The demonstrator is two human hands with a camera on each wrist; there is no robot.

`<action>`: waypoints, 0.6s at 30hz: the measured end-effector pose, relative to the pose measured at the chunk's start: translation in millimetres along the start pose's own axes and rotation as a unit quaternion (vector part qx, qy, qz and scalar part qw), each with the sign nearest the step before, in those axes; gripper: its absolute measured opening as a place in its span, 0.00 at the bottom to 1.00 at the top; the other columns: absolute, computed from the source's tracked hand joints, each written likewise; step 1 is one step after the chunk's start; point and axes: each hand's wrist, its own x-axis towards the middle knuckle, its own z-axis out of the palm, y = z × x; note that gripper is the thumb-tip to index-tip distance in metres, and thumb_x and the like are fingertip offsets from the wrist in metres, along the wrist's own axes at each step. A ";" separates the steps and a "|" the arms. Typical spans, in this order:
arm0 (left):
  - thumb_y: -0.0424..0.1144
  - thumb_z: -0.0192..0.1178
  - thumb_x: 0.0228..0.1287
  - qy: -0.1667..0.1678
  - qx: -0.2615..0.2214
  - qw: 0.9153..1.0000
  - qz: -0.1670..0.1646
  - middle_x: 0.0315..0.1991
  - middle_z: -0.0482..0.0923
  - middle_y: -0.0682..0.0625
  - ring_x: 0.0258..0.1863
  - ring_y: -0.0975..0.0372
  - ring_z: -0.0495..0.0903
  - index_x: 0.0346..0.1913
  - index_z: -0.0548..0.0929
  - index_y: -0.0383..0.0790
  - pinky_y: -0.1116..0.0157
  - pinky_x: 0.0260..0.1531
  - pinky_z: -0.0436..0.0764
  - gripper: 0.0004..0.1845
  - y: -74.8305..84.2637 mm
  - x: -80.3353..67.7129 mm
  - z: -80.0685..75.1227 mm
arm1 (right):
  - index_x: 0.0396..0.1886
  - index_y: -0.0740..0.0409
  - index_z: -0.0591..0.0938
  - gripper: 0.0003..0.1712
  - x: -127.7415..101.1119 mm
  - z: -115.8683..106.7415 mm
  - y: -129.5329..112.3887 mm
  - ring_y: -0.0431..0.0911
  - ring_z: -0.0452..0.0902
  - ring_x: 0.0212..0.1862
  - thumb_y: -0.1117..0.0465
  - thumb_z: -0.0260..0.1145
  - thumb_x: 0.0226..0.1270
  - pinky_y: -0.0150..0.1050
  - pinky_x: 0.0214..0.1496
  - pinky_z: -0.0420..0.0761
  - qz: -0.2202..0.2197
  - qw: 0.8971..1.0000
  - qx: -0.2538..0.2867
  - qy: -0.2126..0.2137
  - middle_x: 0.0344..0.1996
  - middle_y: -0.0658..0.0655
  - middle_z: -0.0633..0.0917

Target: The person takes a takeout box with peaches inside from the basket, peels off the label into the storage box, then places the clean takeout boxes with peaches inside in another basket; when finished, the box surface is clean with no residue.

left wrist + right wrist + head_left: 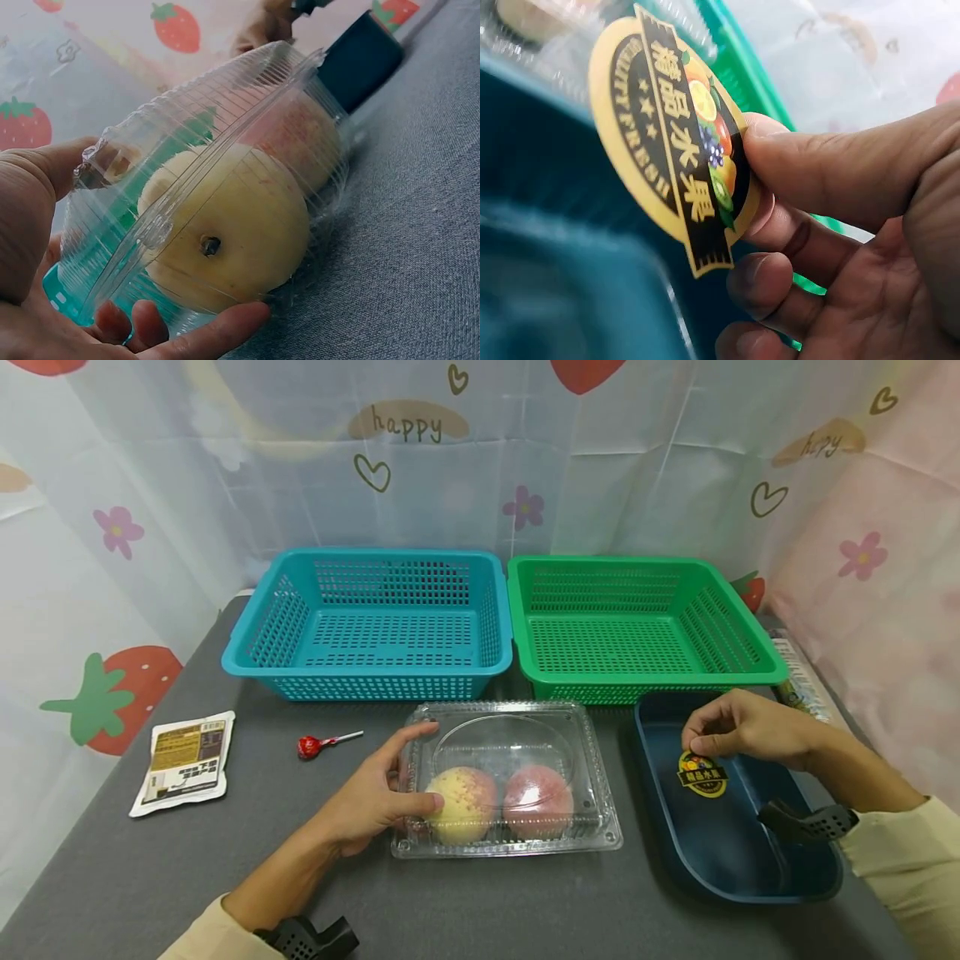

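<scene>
A clear plastic clamshell box (517, 852) lies on the table with two round fruits inside, a yellowish one (232, 225) and a pinkish one (537, 802). My left hand (382, 797) grips the box by its left end, thumb over the lid and fingers along the side and lower edge. Between thumb and forefinger, my right hand (750, 727) pinches an oval black-and-gold fruit sticker (667, 142), printed with fruit pictures and "Quality Fresh". The sticker is held above a dark blue tray (738, 897), its printed face visible and tilted in the right wrist view.
Behind the box stand a blue basket (367, 672) and a green basket (652, 679), side by side. To the left lie a red lollipop (310, 747) and a white-and-brown packet (186, 760). A printed package (802, 677) lies behind the right forearm, beside the curtain (637, 485).
</scene>
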 end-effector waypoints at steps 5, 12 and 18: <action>0.30 0.70 0.54 -0.003 0.001 1.000 0.001 0.51 0.61 0.28 0.39 0.47 0.75 0.74 0.57 0.49 0.52 0.28 0.83 0.46 0.5 -0.1 0.8 | 0.35 0.67 0.81 0.08 -0.2 0.6 18.2 0.48 0.70 0.27 0.65 0.60 0.71 0.41 0.27 0.72 0.013 1.000 0.010 0.005 0.27 0.53 0.79; 0.30 0.70 0.54 -0.004 -0.002 1.000 -0.001 0.50 0.61 0.27 0.38 0.48 0.75 0.73 0.58 0.50 0.51 0.27 0.83 0.46 0.6 -0.2 0.1 | 0.36 0.69 0.82 0.07 3.6 1.6 40.1 0.41 0.73 0.27 0.67 0.60 0.70 0.38 0.28 0.76 0.023 1.000 0.016 0.012 0.27 0.53 0.80; 0.30 0.71 0.53 -0.004 -0.006 1.000 -0.002 0.50 0.61 0.27 0.38 0.48 0.75 0.73 0.59 0.53 0.50 0.28 0.83 0.47 0.0 0.4 -1.0 | 0.36 0.69 0.82 0.08 5.9 3.8 50.9 0.42 0.76 0.33 0.66 0.62 0.69 0.39 0.37 0.80 0.062 0.997 -0.006 0.034 0.30 0.56 0.81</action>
